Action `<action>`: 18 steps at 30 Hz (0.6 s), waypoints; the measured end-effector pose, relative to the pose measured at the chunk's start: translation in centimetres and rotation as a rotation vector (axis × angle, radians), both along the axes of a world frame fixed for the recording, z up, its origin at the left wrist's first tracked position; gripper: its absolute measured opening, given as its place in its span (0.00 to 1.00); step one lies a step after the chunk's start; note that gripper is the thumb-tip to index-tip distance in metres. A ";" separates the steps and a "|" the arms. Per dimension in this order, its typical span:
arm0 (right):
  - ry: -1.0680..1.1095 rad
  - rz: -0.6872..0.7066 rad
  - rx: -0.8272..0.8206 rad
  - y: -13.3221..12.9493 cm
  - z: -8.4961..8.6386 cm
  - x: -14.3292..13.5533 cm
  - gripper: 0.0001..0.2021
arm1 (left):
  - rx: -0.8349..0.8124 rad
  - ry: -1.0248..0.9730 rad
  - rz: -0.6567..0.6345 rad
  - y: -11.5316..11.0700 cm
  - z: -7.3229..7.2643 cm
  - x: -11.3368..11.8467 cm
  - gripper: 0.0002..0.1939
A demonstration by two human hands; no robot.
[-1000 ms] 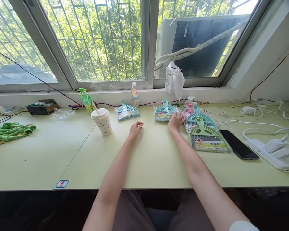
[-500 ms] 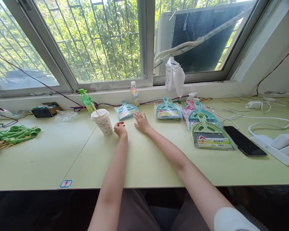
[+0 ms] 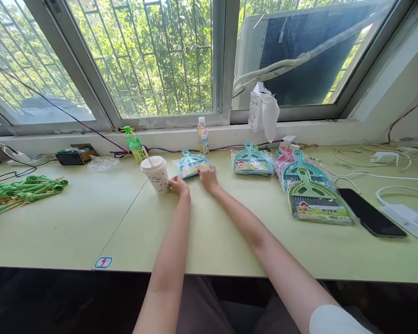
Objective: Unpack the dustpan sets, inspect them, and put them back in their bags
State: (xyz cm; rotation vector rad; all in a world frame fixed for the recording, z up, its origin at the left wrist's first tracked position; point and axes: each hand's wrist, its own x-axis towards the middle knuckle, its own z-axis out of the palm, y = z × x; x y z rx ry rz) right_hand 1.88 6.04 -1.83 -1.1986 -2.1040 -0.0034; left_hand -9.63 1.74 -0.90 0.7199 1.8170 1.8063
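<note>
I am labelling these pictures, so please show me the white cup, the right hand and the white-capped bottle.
White cup [image 3: 156, 178], head view, on its printed side.
Right hand [image 3: 208, 178], head view, on its back.
White-capped bottle [image 3: 203, 135], head view, on its label.

Turquoise dustpan set [image 3: 191, 163], plastic-wrapped

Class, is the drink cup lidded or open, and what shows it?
Lidded: a white lid covers the top of the drink cup, with a straw sticking up from it.

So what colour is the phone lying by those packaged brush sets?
The phone is black, seen best in the head view.
</note>
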 end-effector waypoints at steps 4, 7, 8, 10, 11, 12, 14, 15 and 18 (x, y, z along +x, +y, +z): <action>0.226 -0.093 0.044 -4.3 0.7 2.9 0.14 | -0.089 -0.134 -0.011 -0.1 0.5 -0.1 0.16; 0.301 -0.075 0.008 -7.5 1.0 5.5 0.15 | -0.173 -0.105 -0.119 -0.3 1.0 0.0 0.21; 0.306 -0.055 0.001 -8.4 1.1 6.4 0.15 | -0.201 -0.039 -0.128 -0.4 1.1 0.1 0.21; 0.304 -0.023 -0.002 -10.1 1.0 8.1 0.14 | -0.232 0.039 -0.174 -0.5 1.3 0.5 0.24; 0.297 -0.009 -0.001 -10.7 0.9 8.8 0.13 | -0.230 0.005 -0.248 -0.5 1.3 0.8 0.29; 0.284 0.007 0.000 -11.3 0.8 9.4 0.13 | -0.217 -0.072 -0.350 -0.6 1.4 1.2 0.34; 0.233 0.056 -0.003 -11.9 0.6 10.4 0.12 | -0.192 -0.246 -0.575 -0.8 1.5 2.1 0.42; 0.193 0.089 -0.008 -12.0 0.6 10.7 0.11 | -0.181 -0.298 -0.671 -0.9 1.5 2.5 0.41; 0.059 0.187 -0.016 -12.0 0.6 10.9 0.11 | -0.193 -0.321 -0.799 -1.4 1.5 3.1 0.22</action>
